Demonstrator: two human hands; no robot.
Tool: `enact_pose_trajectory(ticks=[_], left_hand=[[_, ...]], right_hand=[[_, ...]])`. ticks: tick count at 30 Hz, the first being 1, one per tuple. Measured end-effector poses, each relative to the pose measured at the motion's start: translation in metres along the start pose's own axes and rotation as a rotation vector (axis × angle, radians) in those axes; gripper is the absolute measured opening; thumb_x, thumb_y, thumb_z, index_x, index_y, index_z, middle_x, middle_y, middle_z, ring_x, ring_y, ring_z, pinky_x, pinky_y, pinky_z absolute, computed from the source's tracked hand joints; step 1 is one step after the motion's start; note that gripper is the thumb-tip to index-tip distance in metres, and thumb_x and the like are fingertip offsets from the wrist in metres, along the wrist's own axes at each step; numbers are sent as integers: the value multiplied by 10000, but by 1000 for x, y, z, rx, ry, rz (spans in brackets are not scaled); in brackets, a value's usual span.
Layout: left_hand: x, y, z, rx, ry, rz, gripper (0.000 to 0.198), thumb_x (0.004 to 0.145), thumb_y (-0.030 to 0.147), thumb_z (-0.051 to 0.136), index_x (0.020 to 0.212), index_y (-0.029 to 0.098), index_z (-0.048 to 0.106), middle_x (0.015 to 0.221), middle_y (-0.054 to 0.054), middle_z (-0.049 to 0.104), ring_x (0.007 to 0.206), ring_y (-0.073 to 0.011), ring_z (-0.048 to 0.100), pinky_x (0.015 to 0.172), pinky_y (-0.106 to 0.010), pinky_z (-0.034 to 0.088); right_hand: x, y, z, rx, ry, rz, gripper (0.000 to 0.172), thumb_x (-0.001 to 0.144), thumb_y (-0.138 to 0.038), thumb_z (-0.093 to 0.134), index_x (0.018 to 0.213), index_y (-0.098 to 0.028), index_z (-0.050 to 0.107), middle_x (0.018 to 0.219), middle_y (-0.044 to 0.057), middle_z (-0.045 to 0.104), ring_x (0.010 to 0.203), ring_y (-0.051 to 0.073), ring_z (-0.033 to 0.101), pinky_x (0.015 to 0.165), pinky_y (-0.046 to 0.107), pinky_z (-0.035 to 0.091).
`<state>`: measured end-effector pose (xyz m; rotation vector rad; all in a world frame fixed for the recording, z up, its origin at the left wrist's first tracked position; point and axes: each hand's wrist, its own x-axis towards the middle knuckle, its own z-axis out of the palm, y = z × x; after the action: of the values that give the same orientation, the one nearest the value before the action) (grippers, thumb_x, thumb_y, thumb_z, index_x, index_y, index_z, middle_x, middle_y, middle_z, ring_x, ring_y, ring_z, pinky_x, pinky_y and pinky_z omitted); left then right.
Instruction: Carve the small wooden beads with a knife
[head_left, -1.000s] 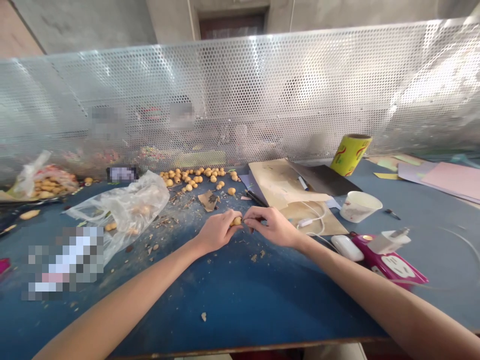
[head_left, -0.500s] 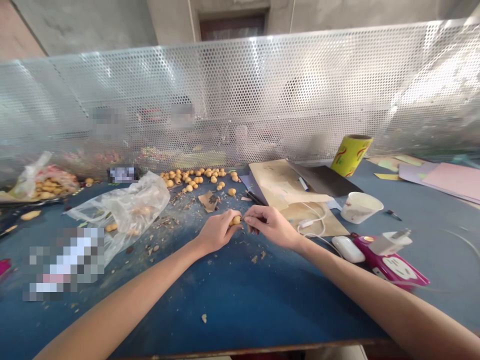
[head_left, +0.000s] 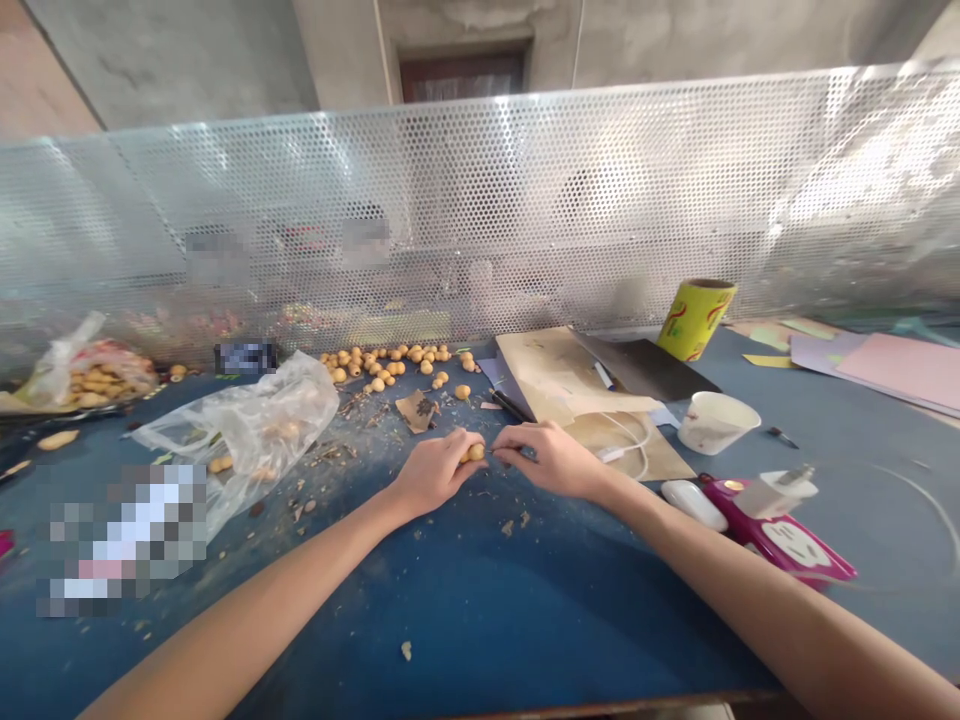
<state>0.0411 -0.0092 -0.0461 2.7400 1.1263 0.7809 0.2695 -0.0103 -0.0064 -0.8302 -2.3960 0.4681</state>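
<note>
A small gourd (head_left: 475, 453) sits in the left hand (head_left: 433, 472), above the blue worktop (head_left: 525, 620). It is yellow-tan, smooth and round at the end that shows. The left thumb and fingers squeeze it. The right hand (head_left: 553, 460) is just beside it, with fingertips pinched together; I cannot tell if they hold anything tiny. Farther away, more gourds (head_left: 412, 355) lie in a bunch. A yellow tube (head_left: 691, 325) has red and green marks, too small to read.
</note>
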Motion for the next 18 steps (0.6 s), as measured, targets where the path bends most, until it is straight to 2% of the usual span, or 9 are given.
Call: enact_pose_trajectory(ticks=[3,9,13,18], left_hand=[[0,1,-1,-9,-1,-25,195,979,363,447,1094,209,480,879,-18,651,689,-171,631,598,-250,411],[1,3,-2,-41,-40,-31,214,977,399,443,1051,207,499,728,11,609,602,-164,586,557,-244,361],[1,3,-3,-84,-40,-38,222,974,406,443,1054,209,507,752,6,611,613,-158,579,576,-247,373],[0,-1,-2,-98,-5,-54,209,971,373,442,1089,211,501,848,-18,640,705,-170,612,627,-254,401]], right_hand=[[-1,3,2,-174,53,-112,214,974,-244,460,955,-174,661,847,68,690,796,176,626,749,318,487],[-2,-1,1,-347,102,-252,256,998,-223,407,976,-146,651,799,86,665,736,177,583,709,319,489],[-1,-1,-2,-390,102,-290,252,1004,-216,401,989,-149,643,769,74,656,730,178,569,723,327,480],[0,0,3,-323,72,-261,244,998,-218,411,986,-149,645,785,86,659,738,182,584,717,326,479]])
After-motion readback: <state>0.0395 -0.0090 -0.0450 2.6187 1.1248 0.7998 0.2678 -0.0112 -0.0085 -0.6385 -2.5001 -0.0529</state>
